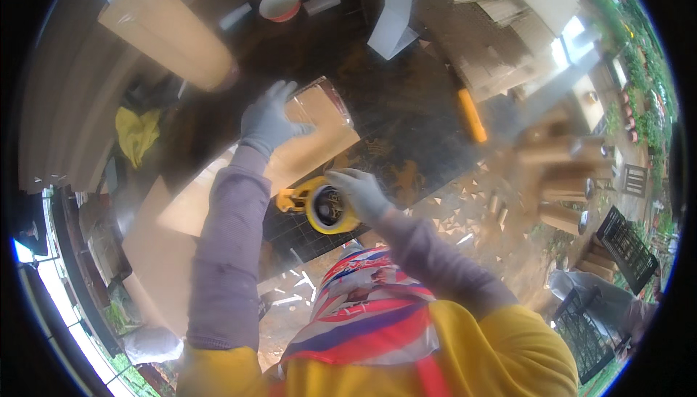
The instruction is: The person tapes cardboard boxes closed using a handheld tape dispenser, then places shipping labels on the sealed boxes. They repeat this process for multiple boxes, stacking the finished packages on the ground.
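Note:
My left hand [270, 120], in a grey glove, rests at the far long side of a brown cardboard box [323, 132]. Its fingers are stretched out and the thumb stands apart over the top face. Clear, shiny tape shows at the box's right end. In my right hand [361, 195], gloved too, is a yellow tape dispenser [293, 199] with a roll of tape on it. The dispenser is beside the box's near long side, its handle part pointing left. Whether its tape touches the box I cannot tell.
A dark table [392, 136] lies beneath. Around it are a tall cardboard piece [170, 34], a red-and-white bowl [280, 5], a yellow cloth [136, 134], an orange-handled tool [472, 115] and stacked cardboard [483, 52]. Scraps litter the floor [450, 201]; black crates [626, 248] stand at right.

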Motion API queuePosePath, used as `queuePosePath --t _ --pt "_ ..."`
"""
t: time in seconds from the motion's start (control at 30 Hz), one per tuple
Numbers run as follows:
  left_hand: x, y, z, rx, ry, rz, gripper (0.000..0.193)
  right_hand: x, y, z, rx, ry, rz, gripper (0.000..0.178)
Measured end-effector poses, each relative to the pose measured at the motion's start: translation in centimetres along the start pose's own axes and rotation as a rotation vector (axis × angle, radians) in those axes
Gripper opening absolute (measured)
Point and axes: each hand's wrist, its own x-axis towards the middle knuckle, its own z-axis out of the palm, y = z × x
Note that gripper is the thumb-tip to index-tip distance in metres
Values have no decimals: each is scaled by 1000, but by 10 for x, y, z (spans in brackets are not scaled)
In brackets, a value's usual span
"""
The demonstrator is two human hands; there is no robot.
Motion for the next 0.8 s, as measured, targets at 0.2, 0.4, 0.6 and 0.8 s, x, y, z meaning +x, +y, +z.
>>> queuePosePath --t 0.2,0.4,0.6,0.8 --pt "-36 43 9 -76 107 27 71 -96 -61 -144 -1030 329 -400 37" --pt "-195 135 107 477 307 277 73 -170 -81 -181 239 671 37 38" --pt "-229 132 123 321 175 381 71 -165 -65 -226 -1115 469 -289 53" --pt "-167 159 30 183 213 -76 98 -52 -140 -256 -379 362 -175 24"
